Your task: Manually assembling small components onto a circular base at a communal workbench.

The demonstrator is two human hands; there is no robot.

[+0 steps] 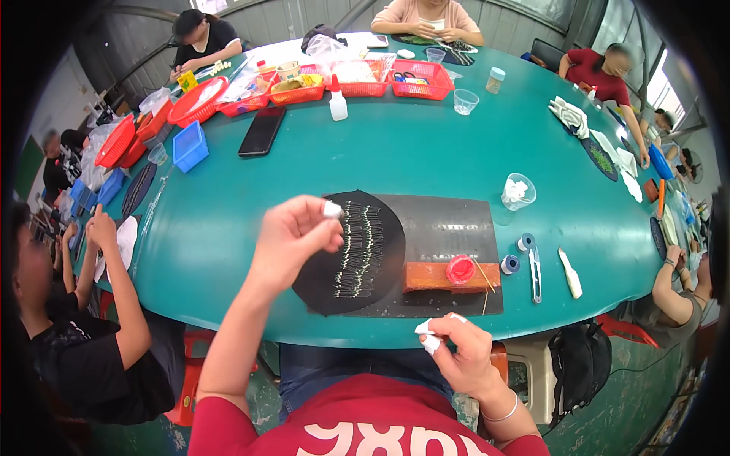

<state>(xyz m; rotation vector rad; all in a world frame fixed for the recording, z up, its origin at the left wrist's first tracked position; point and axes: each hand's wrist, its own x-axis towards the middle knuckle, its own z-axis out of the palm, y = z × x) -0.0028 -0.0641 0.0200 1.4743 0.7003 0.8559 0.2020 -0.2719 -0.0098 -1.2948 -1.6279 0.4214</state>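
My left hand (295, 239) is raised over the left side of a round black pad (312, 281), its thumb and index finger curled together and a white cover on one fingertip. Anything between those fingers is too small to make out. Two wavy columns of fine dark strands with pale specks (368, 247) lie on the pad. By the table's near edge, my right hand (464, 353) is pinched, with white wrapping on its fingertips; what it holds, if anything, is hidden. Closest to it is a reddish-brown block (426, 278) bearing a small red dish (461, 270) and thin sticks (484, 275).
Under the pad lies a dark board (449, 220). To its right are thread spools (510, 264), thread snips (536, 273), a white-handled tool (569, 272) and a cup of white wads (518, 191). Farther off are a phone (262, 131), glue bottle (338, 102) and red baskets (422, 80). Several people sit around.
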